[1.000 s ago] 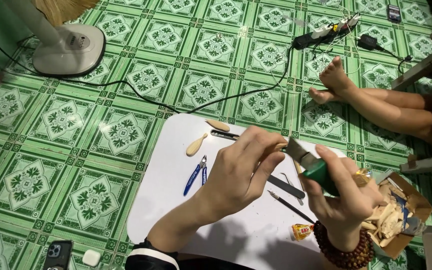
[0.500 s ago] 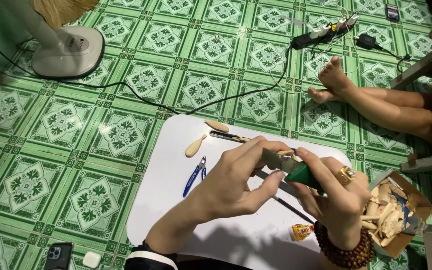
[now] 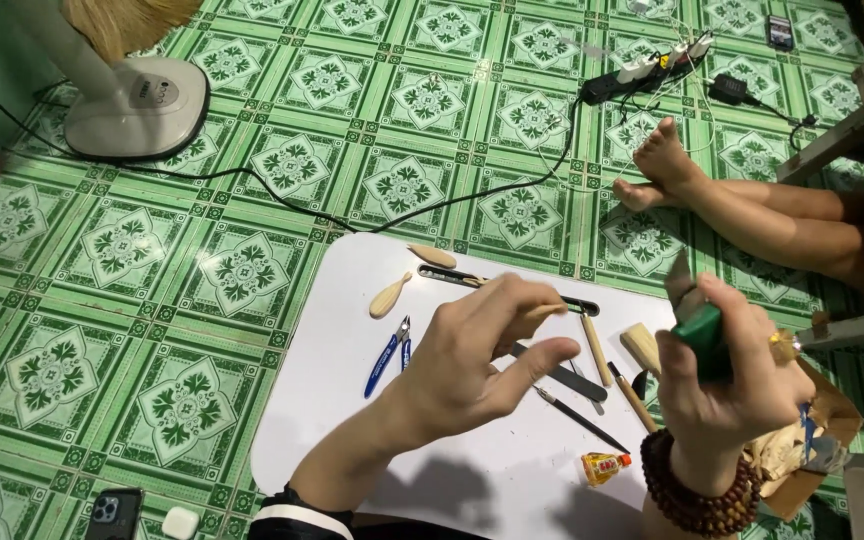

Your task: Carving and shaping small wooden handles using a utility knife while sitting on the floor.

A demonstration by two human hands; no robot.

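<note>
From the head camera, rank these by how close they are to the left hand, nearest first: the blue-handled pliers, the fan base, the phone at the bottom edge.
Measured from the left hand:
1. Blue-handled pliers, just to its left on the white board.
2. Phone, lower left on the floor.
3. Fan base, far upper left.

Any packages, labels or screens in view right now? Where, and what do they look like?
Small glue bottle: on the white board, lying down, yellow with red cap.
Cardboard box: right of the board, open, brown.
Phone: floor, bottom left, dark, camera side up.
Second phone: floor, top right, dark.
</note>
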